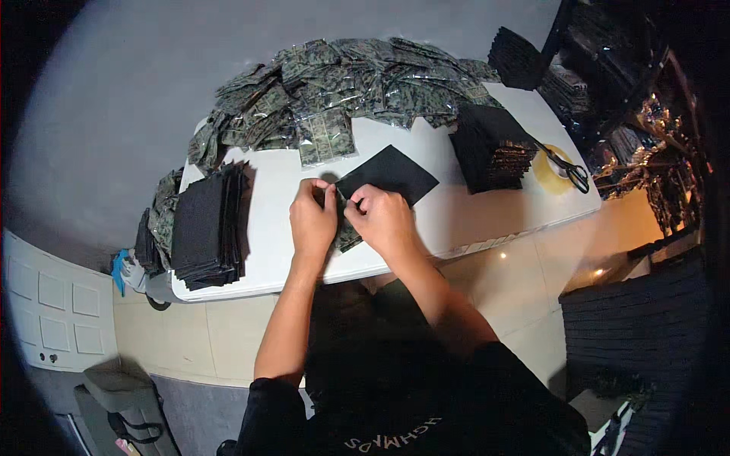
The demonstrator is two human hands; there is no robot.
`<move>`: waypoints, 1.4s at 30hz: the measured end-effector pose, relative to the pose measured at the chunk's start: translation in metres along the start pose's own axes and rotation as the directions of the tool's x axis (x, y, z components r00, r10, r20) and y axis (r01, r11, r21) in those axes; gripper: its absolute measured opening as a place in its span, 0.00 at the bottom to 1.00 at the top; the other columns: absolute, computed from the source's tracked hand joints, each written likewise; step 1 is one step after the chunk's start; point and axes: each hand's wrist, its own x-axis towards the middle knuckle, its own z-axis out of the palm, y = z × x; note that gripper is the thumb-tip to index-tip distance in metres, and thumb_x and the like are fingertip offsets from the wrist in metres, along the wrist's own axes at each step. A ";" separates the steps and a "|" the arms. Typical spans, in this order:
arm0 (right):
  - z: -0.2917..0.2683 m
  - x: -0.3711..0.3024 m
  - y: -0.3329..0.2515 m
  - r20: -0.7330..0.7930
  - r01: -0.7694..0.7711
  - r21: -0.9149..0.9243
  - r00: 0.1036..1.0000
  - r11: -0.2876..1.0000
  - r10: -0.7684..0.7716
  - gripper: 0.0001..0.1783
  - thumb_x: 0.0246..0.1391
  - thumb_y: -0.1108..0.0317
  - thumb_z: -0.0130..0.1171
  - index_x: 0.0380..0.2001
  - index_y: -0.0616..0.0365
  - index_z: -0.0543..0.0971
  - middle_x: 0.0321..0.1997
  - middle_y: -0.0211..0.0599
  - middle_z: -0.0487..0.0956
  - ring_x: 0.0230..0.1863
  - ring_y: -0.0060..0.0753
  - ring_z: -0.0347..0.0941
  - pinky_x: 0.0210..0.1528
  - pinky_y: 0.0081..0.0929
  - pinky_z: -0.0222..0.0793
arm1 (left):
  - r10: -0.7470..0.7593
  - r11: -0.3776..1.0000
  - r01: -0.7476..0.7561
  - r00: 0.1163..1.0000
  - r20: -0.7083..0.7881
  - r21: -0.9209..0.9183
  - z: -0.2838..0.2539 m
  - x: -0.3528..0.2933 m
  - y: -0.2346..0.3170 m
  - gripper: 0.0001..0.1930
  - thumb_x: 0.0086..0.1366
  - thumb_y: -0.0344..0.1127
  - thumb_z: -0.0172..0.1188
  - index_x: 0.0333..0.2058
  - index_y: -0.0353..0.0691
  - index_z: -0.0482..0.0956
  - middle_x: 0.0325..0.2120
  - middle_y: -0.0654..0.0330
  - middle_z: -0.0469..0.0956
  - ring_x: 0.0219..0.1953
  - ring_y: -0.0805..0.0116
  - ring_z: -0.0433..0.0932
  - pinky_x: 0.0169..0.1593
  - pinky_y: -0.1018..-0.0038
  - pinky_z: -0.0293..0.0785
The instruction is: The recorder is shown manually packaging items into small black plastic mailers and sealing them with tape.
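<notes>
My left hand point(313, 214) and my right hand point(382, 219) meet over the near edge of the white table point(471, 216). Both pinch the same black rectangular sheet point(389, 173), which sticks out beyond my fingers toward the far right. A clear camouflage-patterned packet point(347, 237) shows under my right hand; whether it is gripped too is hidden by my fingers.
A big heap of camouflage packets point(342, 87) covers the table's far side. Black sheet stacks stand at the left point(209, 224) and right point(493, 148). Scissors point(566, 167) lie on a tape roll point(551, 173). Dark shelving point(639, 114) rises at the right.
</notes>
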 end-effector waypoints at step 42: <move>-0.023 -0.012 0.002 0.248 0.294 -0.169 0.936 0.941 -0.248 0.09 0.52 0.68 0.72 0.30 0.62 0.83 0.31 0.51 0.86 0.34 0.57 0.86 0.41 0.50 0.84 | 0.383 0.772 -0.474 0.878 0.286 0.424 -0.039 -0.049 -0.022 0.45 0.61 0.57 0.73 0.73 0.43 0.73 0.66 0.39 0.72 0.67 0.37 0.69 0.70 0.46 0.62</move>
